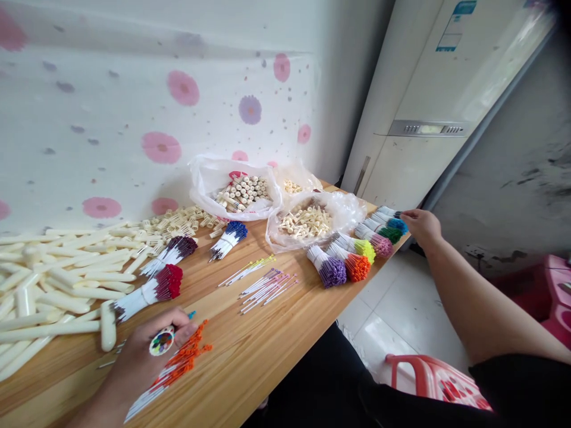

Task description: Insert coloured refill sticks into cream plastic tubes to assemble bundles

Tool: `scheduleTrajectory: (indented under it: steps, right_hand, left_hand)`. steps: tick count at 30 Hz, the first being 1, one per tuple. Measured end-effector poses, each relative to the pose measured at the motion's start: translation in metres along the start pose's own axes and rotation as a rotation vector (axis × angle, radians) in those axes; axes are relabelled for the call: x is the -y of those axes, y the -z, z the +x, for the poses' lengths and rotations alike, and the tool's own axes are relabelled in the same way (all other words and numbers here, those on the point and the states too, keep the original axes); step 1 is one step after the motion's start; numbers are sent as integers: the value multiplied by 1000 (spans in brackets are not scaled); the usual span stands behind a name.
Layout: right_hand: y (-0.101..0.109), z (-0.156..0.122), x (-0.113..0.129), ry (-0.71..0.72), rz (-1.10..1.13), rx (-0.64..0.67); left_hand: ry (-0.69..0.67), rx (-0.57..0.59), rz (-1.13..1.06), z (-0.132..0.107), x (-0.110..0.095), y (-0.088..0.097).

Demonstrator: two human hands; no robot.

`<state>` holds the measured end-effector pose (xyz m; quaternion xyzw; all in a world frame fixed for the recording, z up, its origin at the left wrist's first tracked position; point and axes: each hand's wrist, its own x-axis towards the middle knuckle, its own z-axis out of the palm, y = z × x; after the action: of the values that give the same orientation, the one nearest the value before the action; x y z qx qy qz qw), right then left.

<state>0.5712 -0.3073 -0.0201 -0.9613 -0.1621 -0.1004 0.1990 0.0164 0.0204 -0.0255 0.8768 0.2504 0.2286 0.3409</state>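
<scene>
My left hand (154, 345) is closed around a cream pen barrel (161, 342), its round end showing several coloured refill tips. A blue tip (191, 314) pokes out past the thumb and finger. Just beneath this hand lie loose orange-tipped refills (185, 356). At the table's far right edge, my right hand (422, 226) pinches at the dark-tipped refill bundle (388, 211); what its fingertips hold is too small to make out. Blue (397, 226), green (388, 233), pink (379, 244), yellow (363, 249), orange (358, 267) and purple (332, 271) bundles line that edge.
Cream tubes (66, 279) are heaped at left, with red (167, 282), maroon (181, 246) and dark blue (234, 232) bundles beside them. Plastic bags (272, 232) of small cream parts stand at the back. A pink stool (423, 371) is on the floor.
</scene>
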Motion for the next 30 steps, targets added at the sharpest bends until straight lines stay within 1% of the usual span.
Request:
scheduleTrajectory:
  steps: [3,6,8,10,13,15,17,20,22,24,27,30]
  right_hand:
    - [-7,-10,7,88,-31,29]
    - [-8,-22,10,165,-51,68]
    - [-5,-30,14,209,-59,40]
    - [-3,-39,22,252,-59,-33]
    - [0,-50,45,357,-30,-130]
    - [1,-58,66,460,-3,-143]
    - [1,-70,89,561,21,-126]
    - [0,-99,122,781,80,-60]
    - [-1,-124,141,967,134,-4]
    - [-1,-151,157,1107,176,23]
    - [-1,-185,174,1232,201,47]
    - [-5,-208,179,1275,196,85]
  left_hand:
    - [15,0,0,-1,0,0]
    - [23,21,-31,0,0,-2]
    - [36,30,-54,0,-4,-3]
    - [54,23,-68,0,-9,-3]
    - [77,20,-89,-1,-17,-2]
    - [87,26,-107,-3,-20,-1]
    - [94,25,-122,-4,-22,0]
    - [82,22,-141,-6,-23,2]
    - [65,21,-158,-7,-25,3]
    - [62,22,-171,-7,-26,3]
    - [75,32,-191,-9,-27,2]
    - [79,37,-218,-10,-27,1]
